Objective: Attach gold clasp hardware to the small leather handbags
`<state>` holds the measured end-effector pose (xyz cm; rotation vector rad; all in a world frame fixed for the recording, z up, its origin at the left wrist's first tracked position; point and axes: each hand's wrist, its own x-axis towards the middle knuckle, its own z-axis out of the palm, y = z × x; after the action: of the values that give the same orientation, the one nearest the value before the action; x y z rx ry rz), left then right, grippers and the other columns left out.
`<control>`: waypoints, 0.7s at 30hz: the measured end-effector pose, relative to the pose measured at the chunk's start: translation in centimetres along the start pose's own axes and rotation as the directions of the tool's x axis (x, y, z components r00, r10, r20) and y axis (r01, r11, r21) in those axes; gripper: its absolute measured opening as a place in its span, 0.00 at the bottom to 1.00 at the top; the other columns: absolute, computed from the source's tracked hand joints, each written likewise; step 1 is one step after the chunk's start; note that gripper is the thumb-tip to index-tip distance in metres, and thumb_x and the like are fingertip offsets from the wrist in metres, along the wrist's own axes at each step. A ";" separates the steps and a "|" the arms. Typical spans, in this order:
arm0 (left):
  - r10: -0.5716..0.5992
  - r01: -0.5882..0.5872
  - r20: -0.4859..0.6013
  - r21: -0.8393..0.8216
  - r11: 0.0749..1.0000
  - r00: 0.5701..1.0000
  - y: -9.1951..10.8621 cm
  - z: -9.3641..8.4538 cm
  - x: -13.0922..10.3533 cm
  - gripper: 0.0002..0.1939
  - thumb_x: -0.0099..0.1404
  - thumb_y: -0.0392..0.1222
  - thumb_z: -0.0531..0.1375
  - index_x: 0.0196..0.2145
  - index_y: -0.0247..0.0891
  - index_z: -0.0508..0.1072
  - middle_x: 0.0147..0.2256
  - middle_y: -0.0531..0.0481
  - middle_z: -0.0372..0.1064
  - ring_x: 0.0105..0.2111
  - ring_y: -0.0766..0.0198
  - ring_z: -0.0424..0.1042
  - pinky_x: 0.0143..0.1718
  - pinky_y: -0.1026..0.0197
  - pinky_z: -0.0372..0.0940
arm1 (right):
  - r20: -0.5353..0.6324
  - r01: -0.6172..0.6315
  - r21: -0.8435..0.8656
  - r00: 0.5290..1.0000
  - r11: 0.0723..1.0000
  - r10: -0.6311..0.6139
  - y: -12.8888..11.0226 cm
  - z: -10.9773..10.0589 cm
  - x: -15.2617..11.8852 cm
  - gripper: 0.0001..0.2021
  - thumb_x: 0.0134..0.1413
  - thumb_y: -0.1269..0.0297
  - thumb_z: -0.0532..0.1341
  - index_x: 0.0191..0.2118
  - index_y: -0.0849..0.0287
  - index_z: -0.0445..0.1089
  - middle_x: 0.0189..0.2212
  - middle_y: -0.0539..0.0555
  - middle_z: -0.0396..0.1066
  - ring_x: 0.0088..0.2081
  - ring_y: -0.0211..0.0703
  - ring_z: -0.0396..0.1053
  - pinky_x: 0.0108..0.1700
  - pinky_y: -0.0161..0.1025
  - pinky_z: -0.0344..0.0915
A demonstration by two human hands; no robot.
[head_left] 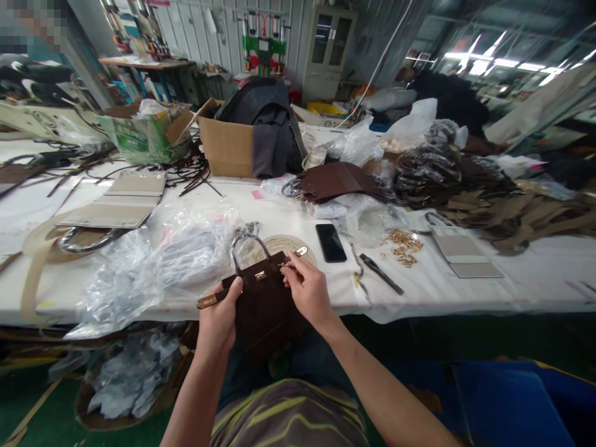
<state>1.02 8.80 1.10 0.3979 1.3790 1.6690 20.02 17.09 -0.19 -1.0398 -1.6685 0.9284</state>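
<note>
Brown bag (270, 310): centre | left hand (221, 320): closed on its left edge | right hand (307, 292): curled at top right, hold unclear | cardboard box (226, 148), upper centre: dark cloth (272, 146) inside | green box (135, 138), upper left: plastic (151, 108) inside

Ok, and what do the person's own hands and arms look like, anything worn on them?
The left hand and right hand are bare, with no gloves. The forearms show no sleeves, watch, bands or cables. Whether the fingers carry small rings or markings, I can't tell. The shirt is grey-brown with yellow-green stripes.
</note>
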 end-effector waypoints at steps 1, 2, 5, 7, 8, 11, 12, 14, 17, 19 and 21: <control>0.011 -0.011 0.002 0.012 1.000 1.000 0.1 0.0 -0.1 0.27 0.49 0.56 0.83 0.39 0.33 0.86 0.35 0.44 0.84 0.36 0.54 0.80 0.40 0.58 0.74 | -0.032 -0.055 0.042 0.998 0.998 0.056 0.2 0.0 0.3 0.18 0.72 0.58 0.68 0.62 0.55 0.84 0.44 0.59 0.85 0.37 0.51 0.83 0.44 0.48 0.83; 0.021 -0.021 0.005 0.023 1.000 1.000 0.1 0.1 -0.3 0.27 0.50 0.56 0.83 0.39 0.33 0.86 0.34 0.44 0.84 0.35 0.54 0.80 0.40 0.58 0.74 | -0.044 -0.102 0.071 0.994 0.992 0.105 0.2 -0.1 0.7 0.16 0.70 0.57 0.70 0.58 0.55 0.86 0.41 0.58 0.86 0.36 0.52 0.83 0.42 0.48 0.83; 0.055 -0.055 0.000 0.043 0.998 0.998 0.0 0.3 -0.7 0.26 0.52 0.57 0.81 0.40 0.35 0.86 0.36 0.44 0.84 0.35 0.54 0.79 0.39 0.58 0.74 | -0.033 -0.138 0.058 0.990 0.989 0.140 0.0 -0.9 1.7 0.10 0.66 0.58 0.73 0.48 0.53 0.89 0.38 0.57 0.87 0.38 0.56 0.85 0.46 0.51 0.83; 0.083 -0.082 -0.018 0.060 0.995 0.996 -0.3 0.5 -0.8 0.25 0.54 0.58 0.80 0.41 0.37 0.86 0.37 0.45 0.84 0.35 0.54 0.79 0.39 0.58 0.73 | -0.018 -0.080 -0.002 0.997 0.997 0.080 -0.5 -1.4 2.2 0.08 0.65 0.60 0.74 0.46 0.51 0.90 0.41 0.56 0.88 0.41 0.56 0.85 0.50 0.52 0.82; 0.098 -0.096 -0.027 0.073 0.993 0.995 -0.5 0.5 -0.8 0.25 0.55 0.59 0.79 0.41 0.37 0.86 0.37 0.45 0.84 0.35 0.55 0.79 0.39 0.59 0.73 | -0.011 -0.044 -0.031 0.999 0.999 0.043 -0.7 -1.7 2.4 0.07 0.65 0.61 0.73 0.45 0.51 0.90 0.42 0.56 0.88 0.43 0.56 0.85 0.52 0.52 0.82; 0.149 -0.143 -0.042 0.134 0.981 0.988 -0.9 0.4 -0.8 0.23 0.58 0.59 0.78 0.41 0.37 0.86 0.37 0.45 0.84 0.36 0.55 0.78 0.39 0.60 0.72 | -0.012 0.015 -0.096 1.000 0.995 -0.016 -0.9 -1.9 2.7 0.07 0.65 0.64 0.72 0.44 0.51 0.90 0.39 0.56 0.88 0.41 0.55 0.85 0.51 0.51 0.81; 0.168 -0.160 -0.040 0.161 0.974 0.985 -1.0 0.3 -0.7 0.23 0.59 0.59 0.77 0.41 0.37 0.86 0.37 0.45 0.84 0.36 0.55 0.78 0.39 0.60 0.71 | -0.018 0.019 -0.111 1.000 0.994 -0.021 -0.8 -1.9 2.7 0.07 0.66 0.64 0.72 0.45 0.51 0.90 0.39 0.56 0.88 0.40 0.55 0.85 0.51 0.51 0.81; 0.210 -0.198 -0.032 0.217 0.956 0.977 -1.2 0.1 -0.6 0.21 0.62 0.58 0.76 0.41 0.38 0.86 0.37 0.45 0.83 0.36 0.56 0.77 0.39 0.61 0.70 | -0.023 0.031 -0.142 0.999 0.989 -0.034 -0.6 -1.8 2.8 0.08 0.66 0.66 0.72 0.46 0.52 0.90 0.39 0.56 0.88 0.39 0.54 0.85 0.51 0.50 0.81; 0.280 -0.261 -0.018 0.305 0.916 0.960 -1.4 -0.1 -0.5 0.19 0.66 0.59 0.74 0.39 0.38 0.85 0.36 0.47 0.82 0.36 0.57 0.75 0.38 0.62 0.68 | -0.003 0.073 -0.206 0.997 0.976 -0.076 -0.2 -1.8 2.8 0.08 0.66 0.67 0.72 0.46 0.52 0.90 0.39 0.56 0.88 0.39 0.54 0.85 0.49 0.49 0.81; 0.323 -0.300 -0.008 0.356 0.885 0.946 -1.5 -0.2 -0.4 0.19 0.68 0.59 0.72 0.39 0.38 0.84 0.35 0.48 0.80 0.35 0.58 0.75 0.37 0.62 0.67 | 0.013 0.103 -0.246 0.995 0.964 -0.103 -0.2 -1.8 2.9 0.08 0.66 0.69 0.72 0.45 0.52 0.90 0.39 0.56 0.88 0.38 0.53 0.85 0.48 0.47 0.80; 0.360 -0.332 0.004 0.398 0.855 0.933 -1.5 -0.2 -0.5 0.19 0.69 0.59 0.71 0.37 0.38 0.83 0.33 0.50 0.79 0.34 0.58 0.74 0.36 0.62 0.66 | 0.037 0.125 -0.277 0.992 0.953 -0.120 -0.3 -1.9 2.9 0.08 0.66 0.71 0.72 0.45 0.53 0.90 0.39 0.56 0.88 0.39 0.52 0.86 0.48 0.46 0.80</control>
<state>1.76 8.20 -0.14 0.8718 1.7857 1.6933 21.14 19.91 1.47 -1.0994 -1.8956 0.6358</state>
